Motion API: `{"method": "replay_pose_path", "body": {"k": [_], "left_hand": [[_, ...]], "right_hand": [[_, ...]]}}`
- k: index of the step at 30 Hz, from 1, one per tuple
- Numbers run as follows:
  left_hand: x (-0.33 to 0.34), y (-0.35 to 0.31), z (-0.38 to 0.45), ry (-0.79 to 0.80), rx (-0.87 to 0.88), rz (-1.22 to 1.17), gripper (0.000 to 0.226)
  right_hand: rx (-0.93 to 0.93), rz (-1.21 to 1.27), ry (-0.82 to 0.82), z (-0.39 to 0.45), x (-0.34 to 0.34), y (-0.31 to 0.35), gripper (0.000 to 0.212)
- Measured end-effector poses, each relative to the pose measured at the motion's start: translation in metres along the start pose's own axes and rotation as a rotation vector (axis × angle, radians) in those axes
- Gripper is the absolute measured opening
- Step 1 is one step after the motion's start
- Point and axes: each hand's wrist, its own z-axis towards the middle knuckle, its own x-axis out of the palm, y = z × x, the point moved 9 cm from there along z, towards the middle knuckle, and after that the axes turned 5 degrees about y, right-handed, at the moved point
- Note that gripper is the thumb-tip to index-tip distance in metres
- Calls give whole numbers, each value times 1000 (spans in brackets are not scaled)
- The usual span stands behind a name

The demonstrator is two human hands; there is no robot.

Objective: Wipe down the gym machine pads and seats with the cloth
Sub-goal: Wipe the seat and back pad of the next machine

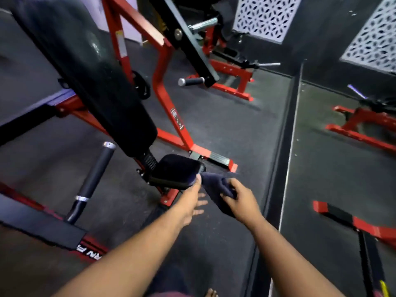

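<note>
A: What's nearest the camera?

B: Two bare forearms coming up from 6 o'clock. The right hand (241, 199) has its grip closed on a dark cloth (218, 189), fingers curled into the fabric. The left hand (194, 200) is open, fingers spread, its thumb up against the cloth's upper corner, right at the seat edge

A: Where does the cloth sit against the machine?

B: Just at 4 o'clock of the small black seat pad (176, 170), touching or nearly touching its near corner; blur hides which. It hangs in the air between both hands, over the dark rubber floor (225, 129)

A: And beyond that?

B: A long black back pad (85, 71) climbs from the seat toward 11 o'clock, on a red frame (169, 108). A black foam roller (94, 181) stands at 9 o'clock. More red machines (231, 71) lie near 1 o'clock, by a patterned white wall panel (265, 16)
</note>
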Motion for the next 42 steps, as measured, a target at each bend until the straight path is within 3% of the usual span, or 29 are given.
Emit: {"method": "replay_pose_path", "body": {"k": [2,6,8,10,13,16,18,20,21,26,32,34,37,39,42], "left_hand": [[3,-9,13,2,-57,-119,62],[-23,-33,46,-227,10,-134,23],[-37,-42,66,-220,60,-125,21],[-44,-52,93,-159,99,-85,27],[-50,-67,137,-65,117,-10,31],[-50,-79,181,-1,129,17,40],[-56,-88,210,-14,130,24,49],[-67,-91,235,-91,113,16,52],[-73,-89,244,-153,114,7,54],[-111,-59,294,-573,117,-31,58],[-142,-1,355,-873,55,-166,97],[-147,22,374,-945,-20,-86,90],[-154,45,390,-1013,-184,240,74],[-162,59,400,-1039,-286,384,68],[-174,75,413,-1068,-367,477,67]], "right_hand": [[-170,-139,130,19,17,10,31],[-483,-206,388,47,53,22,31],[-431,-103,417,75,51,10,47],[-315,8,369,122,46,-15,49],[-267,-18,327,191,51,-40,46],[-145,32,469,244,70,-57,75],[-86,62,581,273,87,-67,61],[-61,34,588,301,97,-80,23],[-49,40,563,312,98,-86,19],[40,73,581,372,139,-129,20],[175,59,688,461,242,-198,25],[108,-67,680,484,272,-211,40],[-132,-480,780,483,303,-211,84],[-337,-587,956,461,326,-210,89],[-396,-625,1069,445,344,-226,82]]}}
